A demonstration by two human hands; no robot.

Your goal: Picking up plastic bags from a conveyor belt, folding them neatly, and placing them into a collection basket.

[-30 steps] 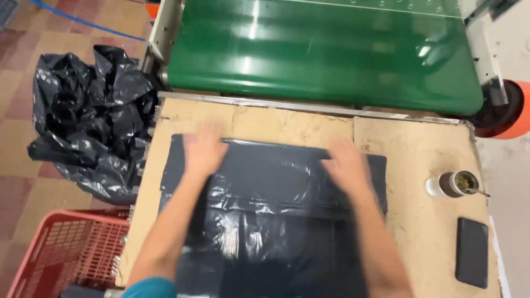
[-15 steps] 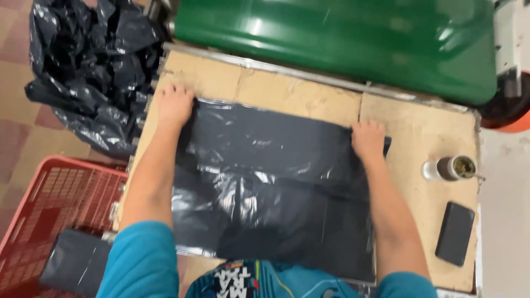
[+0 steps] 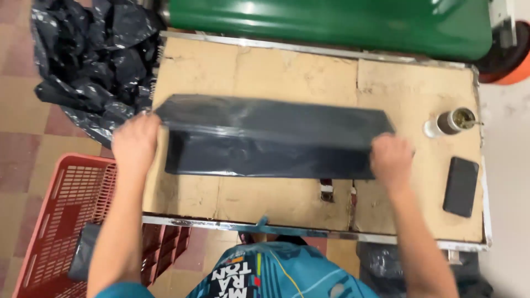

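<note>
Black plastic bag (image 3: 270, 138) folded into long strip, lying flat across cardboard-topped table (image 3: 287, 72), centre. Left hand (image 3: 135, 144) closed on bag's left end at table edge; right hand (image 3: 391, 160) closed on right end. Metal cup (image 3: 456, 120) and dark phone (image 3: 461, 186) near right hand. Heap of black bags (image 3: 88, 66) beyond left edge; red crate (image 3: 61, 221) below it

Fingertips of left hand (image 3: 135, 144) and right hand (image 3: 391, 160) blurred, grip on black bag (image 3: 265, 138) unclear. Red crate (image 3: 61, 221) cut off at left edge. Cup (image 3: 456, 121) contents too small to tell.
</note>
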